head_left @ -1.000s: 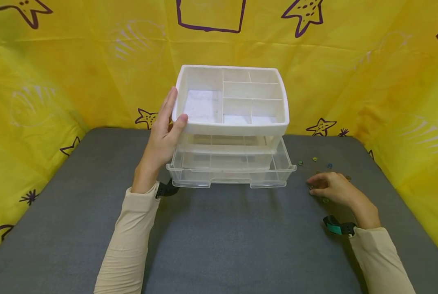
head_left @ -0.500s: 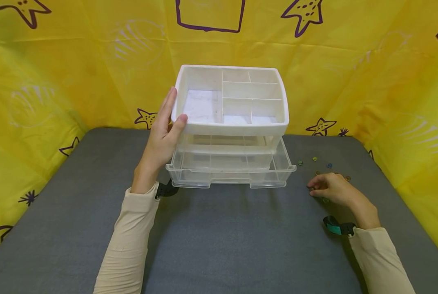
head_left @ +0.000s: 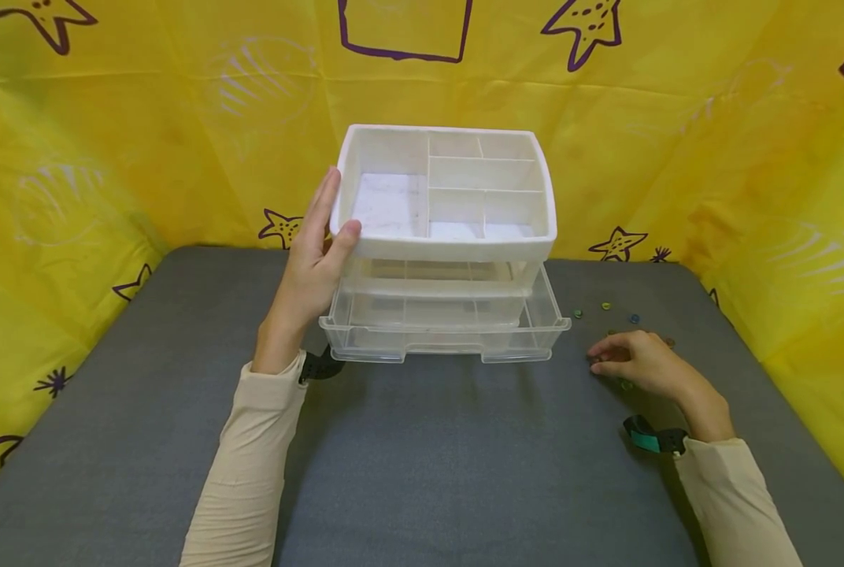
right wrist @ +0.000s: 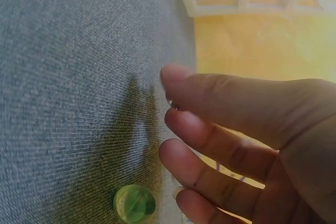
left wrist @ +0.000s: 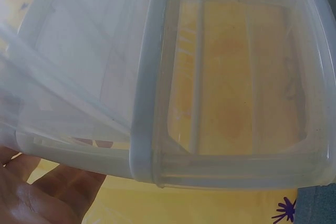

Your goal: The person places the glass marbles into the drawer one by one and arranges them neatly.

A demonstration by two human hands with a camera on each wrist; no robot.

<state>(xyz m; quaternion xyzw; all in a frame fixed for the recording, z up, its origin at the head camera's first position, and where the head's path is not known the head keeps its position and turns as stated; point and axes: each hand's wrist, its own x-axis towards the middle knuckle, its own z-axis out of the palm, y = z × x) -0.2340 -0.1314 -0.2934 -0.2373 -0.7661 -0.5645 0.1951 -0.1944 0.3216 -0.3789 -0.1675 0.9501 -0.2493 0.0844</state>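
My left hand (head_left: 312, 264) holds the upper left side of a white plastic drawer organizer (head_left: 450, 250), with the thumb at the front rim and the fingers along the side. Its clear lower drawer (head_left: 443, 340) is pulled out towards me. The left wrist view shows the organizer's see-through body (left wrist: 144, 103) close up. Low over the table on the right, my right hand (head_left: 645, 364) pinches a small marble between thumb and index finger; only a glint of it shows in the right wrist view. A green glass marble (right wrist: 135, 204) lies on the cloth beside this hand.
Several small coloured marbles lie right of the organizer, among them a blue one (head_left: 634, 319) and a yellow-green one (head_left: 606, 305). Grey cloth (head_left: 457, 457) covers the table. A yellow patterned curtain (head_left: 181, 142) stands behind and at both sides.
My right hand closes its fingertips on the marble and shifts slightly left with it. The left hand and the organizer stay in place.
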